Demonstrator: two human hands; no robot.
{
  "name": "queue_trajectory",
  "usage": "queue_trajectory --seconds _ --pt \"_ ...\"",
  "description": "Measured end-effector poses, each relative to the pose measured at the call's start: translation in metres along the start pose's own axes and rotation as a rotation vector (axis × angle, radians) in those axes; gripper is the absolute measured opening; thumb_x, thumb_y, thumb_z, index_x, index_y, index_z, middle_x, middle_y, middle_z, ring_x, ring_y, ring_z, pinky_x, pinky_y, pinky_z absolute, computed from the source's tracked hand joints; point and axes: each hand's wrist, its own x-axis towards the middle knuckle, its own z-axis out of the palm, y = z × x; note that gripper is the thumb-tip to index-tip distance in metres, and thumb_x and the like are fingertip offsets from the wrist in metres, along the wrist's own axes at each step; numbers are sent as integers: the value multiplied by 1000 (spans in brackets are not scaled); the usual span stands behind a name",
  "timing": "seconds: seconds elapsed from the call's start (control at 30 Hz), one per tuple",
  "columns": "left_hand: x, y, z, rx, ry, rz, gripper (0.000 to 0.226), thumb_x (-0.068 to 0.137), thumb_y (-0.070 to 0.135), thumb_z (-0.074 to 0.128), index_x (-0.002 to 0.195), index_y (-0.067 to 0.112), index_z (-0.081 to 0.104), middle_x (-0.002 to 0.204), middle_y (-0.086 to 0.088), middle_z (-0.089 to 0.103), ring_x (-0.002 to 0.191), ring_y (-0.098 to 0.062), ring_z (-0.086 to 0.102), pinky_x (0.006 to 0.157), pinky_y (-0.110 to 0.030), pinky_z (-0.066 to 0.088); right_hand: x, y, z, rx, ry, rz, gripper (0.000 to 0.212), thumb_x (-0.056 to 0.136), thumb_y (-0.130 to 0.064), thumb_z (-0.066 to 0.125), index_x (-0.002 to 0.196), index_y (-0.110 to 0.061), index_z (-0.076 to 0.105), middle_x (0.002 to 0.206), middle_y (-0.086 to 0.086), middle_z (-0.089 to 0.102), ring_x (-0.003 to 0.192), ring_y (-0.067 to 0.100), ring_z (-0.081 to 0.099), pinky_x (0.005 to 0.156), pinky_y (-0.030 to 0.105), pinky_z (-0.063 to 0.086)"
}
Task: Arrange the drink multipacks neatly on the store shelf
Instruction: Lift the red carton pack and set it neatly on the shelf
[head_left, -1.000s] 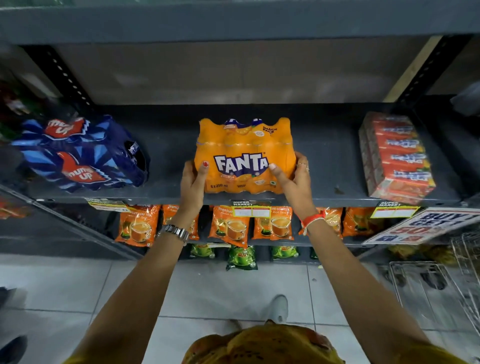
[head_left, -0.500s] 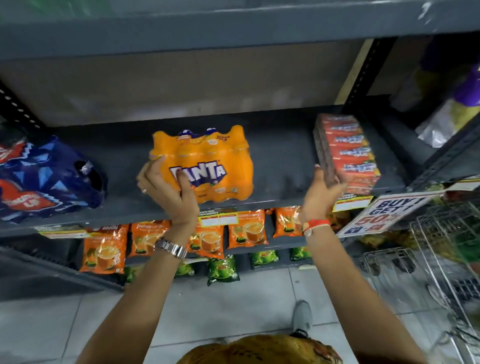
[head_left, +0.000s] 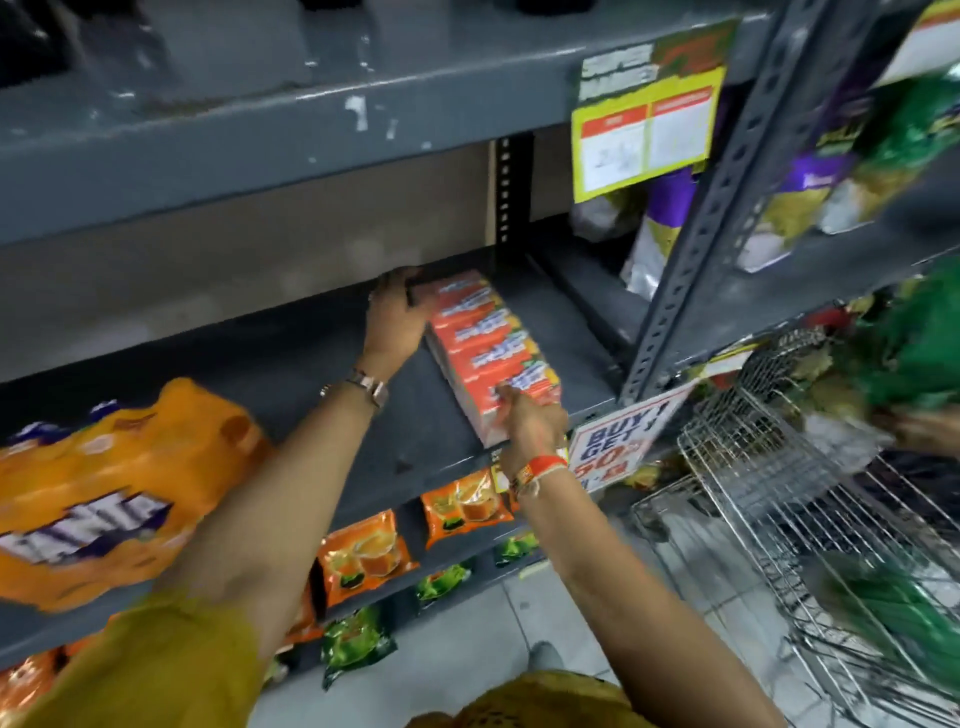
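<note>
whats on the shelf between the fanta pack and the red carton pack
Only the left forearm crosses above it; the grey shelf there is bare, head view.

Grey metal store shelf with two drink multipacks on its deck.

An orange shrink-wrapped Fanta bottle multipack sits at the left front edge. A red-orange carton multipack lies at the right, near the perforated grey upright post, its long side running front to back. The deck between the two packs is bare grey metal.
</note>
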Motion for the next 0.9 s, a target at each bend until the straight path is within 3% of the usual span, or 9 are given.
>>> queue_trajectory --seconds 0.1,0.2,0.27,0.33,0.47,0.57,0.7,0.8,0.9 --pt "29 -3 10 -37 -130 -240 88 56 70 57 125 14 55 128 -10 59 116 -27 56 101 -35 44 26 -51 -13 -151 -2 -114 56 59 -32 78 107 -7 63 112 13 66 90 27 62 79 35 52" --pt "36 -10 16 -48 -154 -373 74 74 47 68 133 8 46 141 -13 47 128 -30 46 108 -37 37 48 -90 -30 -265 -235 -101 38 81 -21 70 112 -8 52 99 9 60 84 19 53 74 31 44" --pt "38 -21 13 -100 -132 -485 81 71 45 73 135 5 43 141 -14 47 126 -29 47 106 -37 39 61 -106 -34 -367 -308 -74 46 85 -16 66 125 -6 45 105 9 56 85 18 54 70 31 44" --pt "35 -28 3 -218 -176 -585 82 65 45 77 131 7 47 132 -11 54 118 -29 54 95 -40 49 71 -121 -29 -404 -365 -108 41 84 -10 65 120 -7 45 96 10 58 75 16 54 58 29 42" --pt "22 -42 -17 -300 -337 -734 55 53 40 83 97 16 61 116 -9 61 100 -23 61 65 -35 60 82 -138 -9 -481 -339 -228 31 83 3 59 76 -18 37 72 4 51 68 16 53 60 32 44" --pt "9 -47 -15 -357 -250 -740 38 76 23 71 109 8 60 117 -11 60 100 -24 60 83 -35 52 93 -139 -3 -633 -373 -343 15 73 -10 65 77 -11 51 88 9 66 86 22 63 87 41 55" --pt "-19 -48 -7 -479 69 -618 21 70 2 74 87 10 65 109 -16 65 72 -15 60 70 -24 50 133 -123 -11 -844 -462 -511 50 63 -32 62 110 -15 62 116 12 69 108 29 64 101 48 49" --pt "-53 -53 3 -511 207 -455 33 66 -1 75 95 12 67 99 -8 68 88 -16 63 80 -24 52 105 -103 -27 -795 -445 -669 59 80 -21 63 135 -21 43 133 11 58 124 28 54 110 49 40" --pt "-93 -54 20 -462 314 -296 40 71 0 72 107 15 64 99 3 68 86 2 63 77 -14 52 81 -78 -46 -707 -467 -811 72 87 -1 56 147 -17 21 133 -1 49 130 21 46 115 45 33"
